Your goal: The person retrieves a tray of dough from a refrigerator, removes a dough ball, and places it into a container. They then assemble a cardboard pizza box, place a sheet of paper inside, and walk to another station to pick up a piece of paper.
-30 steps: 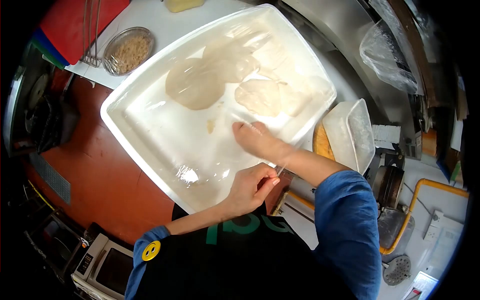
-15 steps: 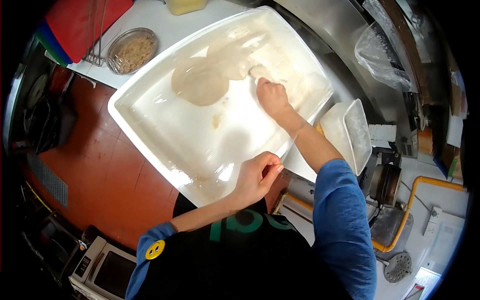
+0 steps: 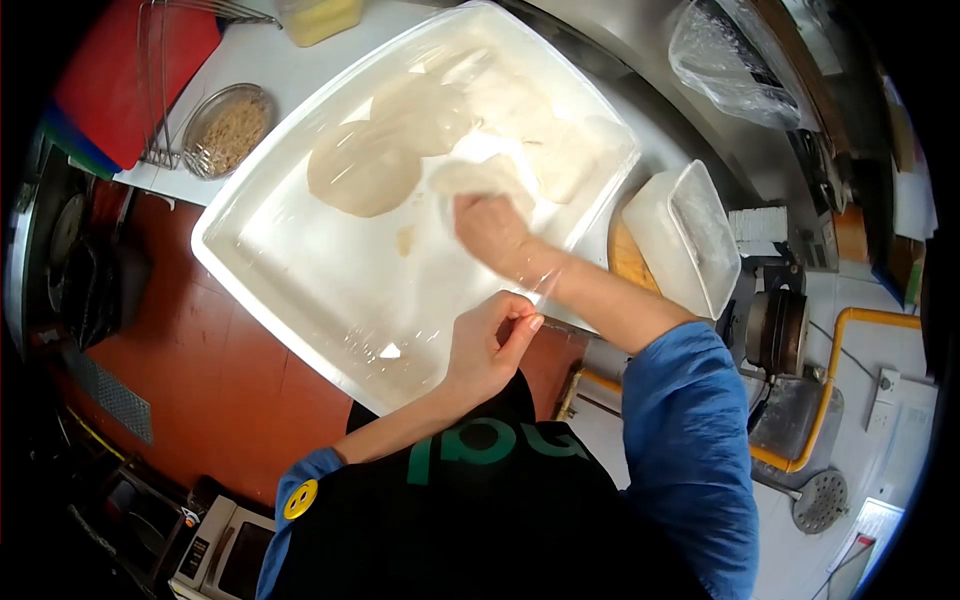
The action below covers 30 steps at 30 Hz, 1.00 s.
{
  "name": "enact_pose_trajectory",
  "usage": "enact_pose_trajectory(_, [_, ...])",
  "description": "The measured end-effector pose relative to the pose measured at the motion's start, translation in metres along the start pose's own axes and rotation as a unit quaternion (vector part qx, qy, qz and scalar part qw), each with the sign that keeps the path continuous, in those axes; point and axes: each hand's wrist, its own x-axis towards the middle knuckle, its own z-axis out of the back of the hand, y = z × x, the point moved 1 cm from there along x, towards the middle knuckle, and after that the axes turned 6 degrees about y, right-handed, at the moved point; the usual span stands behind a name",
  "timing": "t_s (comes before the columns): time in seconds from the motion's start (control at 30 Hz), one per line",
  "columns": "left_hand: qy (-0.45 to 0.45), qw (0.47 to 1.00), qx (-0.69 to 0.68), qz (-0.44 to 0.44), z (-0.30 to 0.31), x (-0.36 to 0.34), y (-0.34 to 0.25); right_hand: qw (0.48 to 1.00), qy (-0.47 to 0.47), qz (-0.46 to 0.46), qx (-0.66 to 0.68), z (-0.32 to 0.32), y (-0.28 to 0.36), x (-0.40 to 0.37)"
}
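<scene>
Several thin, pale rounds of dough (image 3: 365, 170) lie overlapping in a big white plastic tub (image 3: 290, 340). My right hand (image 3: 490, 232) is over the middle of the tub, blurred, its fingers curled at the near edge of another flat dough round (image 3: 485, 182). That edge is hidden under the fingers. At the tub's front rim, my left hand (image 3: 492, 345) pinches clear plastic film (image 3: 545, 285) between thumb and fingertips. The film stretches up past my right wrist, and shiny creases show across the tub.
A film-covered bowl (image 3: 228, 130) of crumbly food stands left of the tub, by a wire rack and coloured boards (image 3: 150, 80). On the right are a translucent container (image 3: 690, 240) and a round wooden board (image 3: 635, 255). A yellow pipe (image 3: 840, 350) runs farther right.
My right hand has moved left and toward me, and more of the dough round beyond its fingers now shows. My left hand keeps its pinch near the front rim. The whole view has shifted slightly.
</scene>
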Motion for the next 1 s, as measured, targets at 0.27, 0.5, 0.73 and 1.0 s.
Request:
enact_pose_trajectory(0.27, [0.027,0.999,0.024,0.015,0.003,0.003,-0.013,0.98,0.138,0.072,0.122,0.029,0.037,-0.023])
enact_pose_trajectory(0.5, [0.062,0.995,0.082,-0.002,0.006,0.012,-0.029,0.938,-0.06,-0.222,0.26,0.013,-0.036,-0.024])
enact_pose_trajectory(0.73, [0.046,0.996,0.079,0.001,0.005,0.014,-0.036,0.845,0.116,-0.329,0.406,-0.02,-0.076,0.011])
enact_pose_trajectory(1.0, [0.059,0.996,0.059,0.009,0.012,0.016,-0.038,0.505,0.05,-0.202,0.838,0.024,-0.04,-0.002])
